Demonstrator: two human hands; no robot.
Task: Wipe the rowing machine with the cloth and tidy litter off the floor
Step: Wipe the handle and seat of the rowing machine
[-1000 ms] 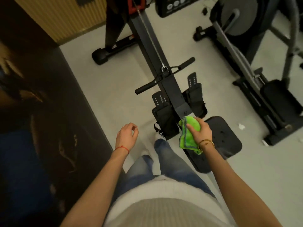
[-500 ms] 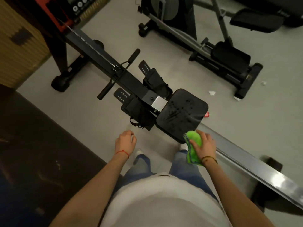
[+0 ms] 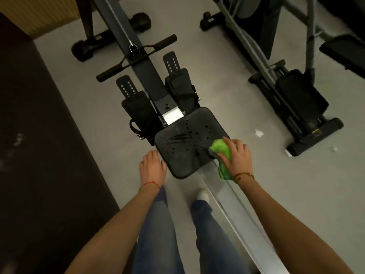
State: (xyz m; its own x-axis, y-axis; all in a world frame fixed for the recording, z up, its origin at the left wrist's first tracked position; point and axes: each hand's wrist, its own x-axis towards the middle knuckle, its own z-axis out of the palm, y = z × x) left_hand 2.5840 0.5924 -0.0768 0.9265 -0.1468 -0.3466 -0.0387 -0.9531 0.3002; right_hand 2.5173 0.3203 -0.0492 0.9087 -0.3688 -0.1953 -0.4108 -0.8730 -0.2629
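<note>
The black rowing machine (image 3: 142, 68) runs from the top of the view toward me, its silver rail (image 3: 233, 206) passing by my right leg. Its black seat (image 3: 185, 143) carries wet droplets and streaks. My right hand (image 3: 236, 157) grips a bunched green cloth (image 3: 221, 150) and presses it on the seat's right edge. At the seat's near left corner is my left hand (image 3: 153, 167), holding nothing, its fingertips at the seat's edge. Two white scraps of litter (image 3: 259, 133) (image 3: 333, 148) lie on the grey floor to the right.
A second exercise machine (image 3: 292, 95) stands to the right, its base close to the litter. A dark wall or panel (image 3: 39, 155) closes off the left side. The rower's handle (image 3: 136, 58) and foot plates (image 3: 134, 99) lie beyond the seat. My legs stand left of the rail.
My right hand has moved the cloth from the seat's near edge up onto its right side. My left hand has come forward to the seat's corner. The view has swung round.
</note>
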